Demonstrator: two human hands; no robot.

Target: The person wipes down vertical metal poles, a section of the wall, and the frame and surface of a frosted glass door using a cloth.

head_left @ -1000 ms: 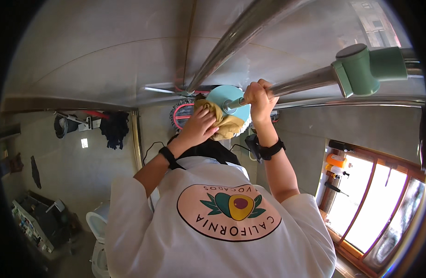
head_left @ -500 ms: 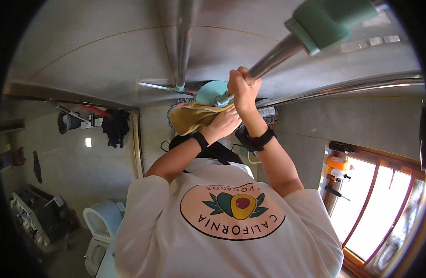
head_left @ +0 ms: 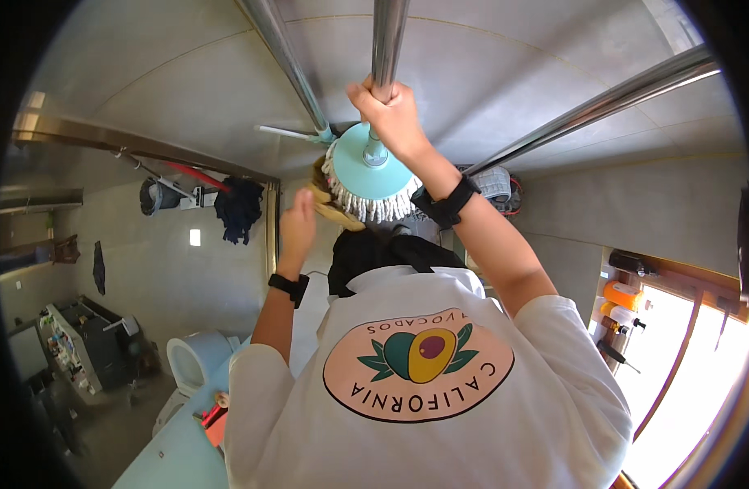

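Observation:
My right hand (head_left: 390,114) is wrapped round the metal handle of a mop (head_left: 374,167), just above its round pale-blue head. White and grey string strands hang from the head's rim. To the left, my left hand (head_left: 298,228) is closed at the edge of a yellow-brown cloth (head_left: 338,213), which it seems to grip; motion blurs its fingers. The mop head hides part of the cloth, lying partly behind it. Both wrists wear black bands.
Metal poles (head_left: 289,65) lean against the grey tiled wall on either side. A dark mop (head_left: 239,210) hangs at left above a toilet (head_left: 187,367). Bottles (head_left: 623,295) stand by the bright window at right. A pale-blue surface (head_left: 166,448) lies at lower left.
The mop handle has swung left and more upright, baring the strings. My left hand has moved left off the mop's front, and the cloth has shifted to the head's left side.

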